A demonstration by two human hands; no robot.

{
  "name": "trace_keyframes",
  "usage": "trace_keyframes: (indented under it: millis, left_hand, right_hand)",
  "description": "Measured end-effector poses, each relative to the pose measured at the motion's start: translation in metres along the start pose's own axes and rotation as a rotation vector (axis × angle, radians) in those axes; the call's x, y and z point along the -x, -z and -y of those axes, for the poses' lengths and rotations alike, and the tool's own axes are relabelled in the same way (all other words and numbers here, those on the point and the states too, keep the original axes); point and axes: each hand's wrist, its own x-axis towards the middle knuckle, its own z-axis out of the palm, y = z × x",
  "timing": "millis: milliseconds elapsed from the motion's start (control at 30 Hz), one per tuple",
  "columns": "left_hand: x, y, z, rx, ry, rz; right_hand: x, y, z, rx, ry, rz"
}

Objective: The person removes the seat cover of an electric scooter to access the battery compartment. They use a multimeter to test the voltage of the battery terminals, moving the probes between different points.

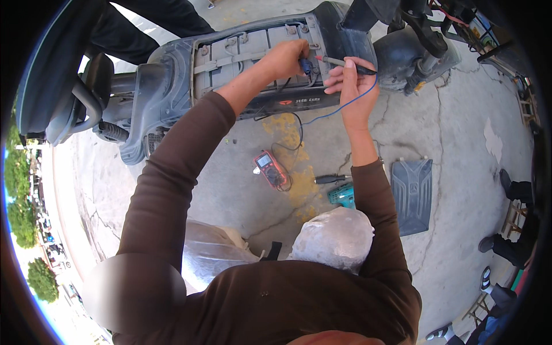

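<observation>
An electric scooter [161, 80] lies across the top with its battery bay open, showing grey batteries [220, 46] with straps and leads. My left hand [287, 57] is over the bay, fingers closed on a small blue connector [306, 66] with cables. Just to its right, my right hand [355, 86] grips a test probe [365, 70] with a pale shaft and red tip pointing toward that connector; a blue wire hangs from it. A red multimeter [270, 169] with a small screen lies on the concrete below, joined to a black lead.
A screwdriver [330, 179], a teal power tool [342, 196] and a grey panel [411, 195] lie on the cracked floor [460, 144]. Another person's dark-trousered legs [126, 31] are beyond the scooter at upper left. Other people's feet and legs [517, 247] line the right edge.
</observation>
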Motion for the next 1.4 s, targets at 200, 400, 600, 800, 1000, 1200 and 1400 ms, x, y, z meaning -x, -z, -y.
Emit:
trace_keyframes:
  millis: [200, 400, 600, 800, 1000, 1200, 1400]
  left_hand:
    - [-0.011, 0.003, 0.002, -0.046, -0.055, 0.07]
    - [-0.014, 0.008, -0.002, -0.035, 0.031, 0.15]
    - [-0.004, -0.006, -0.025, -0.154, 0.073, 0.079]
    - [-0.001, -0.006, -0.049, -0.254, 0.133, 0.103]
    - [-0.002, -0.006, -0.04, -0.27, 0.096, 0.088]
    - [0.001, 0.017, -0.002, 0.085, 0.123, 0.107]
    - [0.02, 0.016, 0.02, 0.402, 0.177, -0.035]
  right_hand:
    - [-0.001, 0.001, 0.002, 0.07, -0.033, -0.005]
    - [-0.001, 0.001, 0.002, 0.104, -0.036, 0.018]
    - [-0.002, 0.001, 0.002, 0.088, -0.035, 0.032]
    - [-0.001, 0.002, 0.002, 0.15, 0.0, 0.005]
    - [-0.001, 0.005, -0.004, 0.149, 0.025, -0.003]
    - [0.002, 0.001, -0.004, 0.162, -0.007, -0.018]
    - [0.001, -0.001, -0.001, 0.557, 0.092, 0.123]
